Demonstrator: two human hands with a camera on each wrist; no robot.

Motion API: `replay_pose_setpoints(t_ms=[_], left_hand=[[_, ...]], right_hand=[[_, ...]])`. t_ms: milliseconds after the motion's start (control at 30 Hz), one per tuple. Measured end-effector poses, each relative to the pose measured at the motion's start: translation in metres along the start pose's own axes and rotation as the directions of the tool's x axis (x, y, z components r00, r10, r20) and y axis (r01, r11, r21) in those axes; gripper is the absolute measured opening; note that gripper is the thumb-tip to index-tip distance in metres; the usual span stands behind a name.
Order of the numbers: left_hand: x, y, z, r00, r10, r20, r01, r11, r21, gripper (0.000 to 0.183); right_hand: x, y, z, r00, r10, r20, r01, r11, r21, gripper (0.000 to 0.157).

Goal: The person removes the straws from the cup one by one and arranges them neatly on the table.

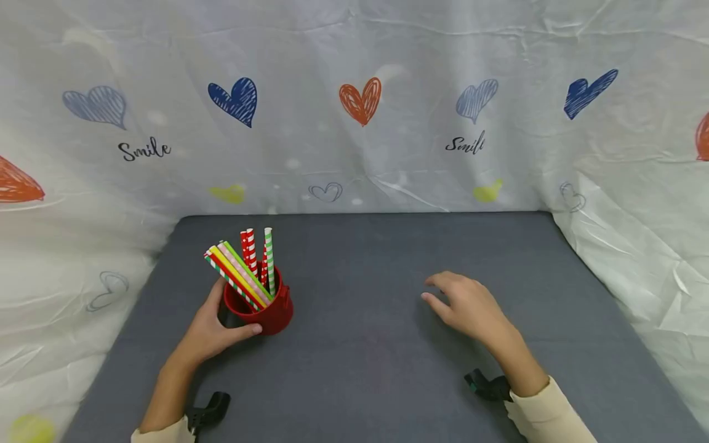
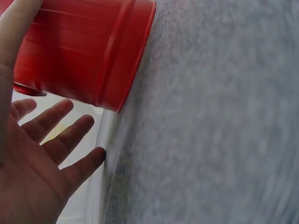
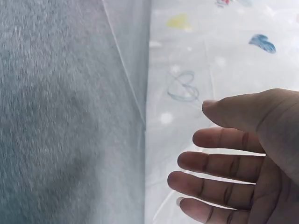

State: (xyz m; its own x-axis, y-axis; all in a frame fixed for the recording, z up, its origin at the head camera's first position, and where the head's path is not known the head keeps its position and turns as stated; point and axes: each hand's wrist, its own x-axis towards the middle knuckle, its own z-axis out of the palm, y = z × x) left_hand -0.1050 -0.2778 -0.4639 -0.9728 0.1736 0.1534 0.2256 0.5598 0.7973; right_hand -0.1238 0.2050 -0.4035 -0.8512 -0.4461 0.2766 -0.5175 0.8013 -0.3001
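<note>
A small red bucket (image 1: 275,317) stands on the left part of the table, holding several striped and plain-coloured paper straws (image 1: 244,274) that lean to the left and a few more upright ones. My left hand (image 1: 207,335) is spread around the bucket's near left side, its thumb along the front. In the left wrist view, the fingers (image 2: 70,140) are extended with a gap between them and the red wall, while the thumb overlaps the bucket. My right hand (image 1: 471,307) hovers over the table's right half, fingers loosely bent and nothing in them, as the right wrist view also shows.
A dark grey cloth covers the table (image 1: 354,381). Behind it and along both sides hangs a white sheet (image 1: 410,49) printed with hearts and words. Black wrist straps (image 1: 490,386) sit at both cuffs.
</note>
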Motion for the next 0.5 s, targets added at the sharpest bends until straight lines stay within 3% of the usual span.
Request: replay_pose_setpoints(t_ms=[200, 500], left_hand=[[0.000, 0.004, 0.003, 0.999, -0.019, 0.029, 0.019, 1.000, 0.010, 0.116], [0.007, -0.003, 0.012, 0.999, 0.054, -0.005, -0.055, 0.990, -0.127, 0.109]], right_hand=[[0.010, -0.013, 0.011, 0.998, -0.053, 0.023, 0.054, 0.999, -0.008, 0.025], [0.036, -0.038, 0.025, 0.984, -0.176, 0.039, 0.174, 0.984, 0.046, 0.022]])
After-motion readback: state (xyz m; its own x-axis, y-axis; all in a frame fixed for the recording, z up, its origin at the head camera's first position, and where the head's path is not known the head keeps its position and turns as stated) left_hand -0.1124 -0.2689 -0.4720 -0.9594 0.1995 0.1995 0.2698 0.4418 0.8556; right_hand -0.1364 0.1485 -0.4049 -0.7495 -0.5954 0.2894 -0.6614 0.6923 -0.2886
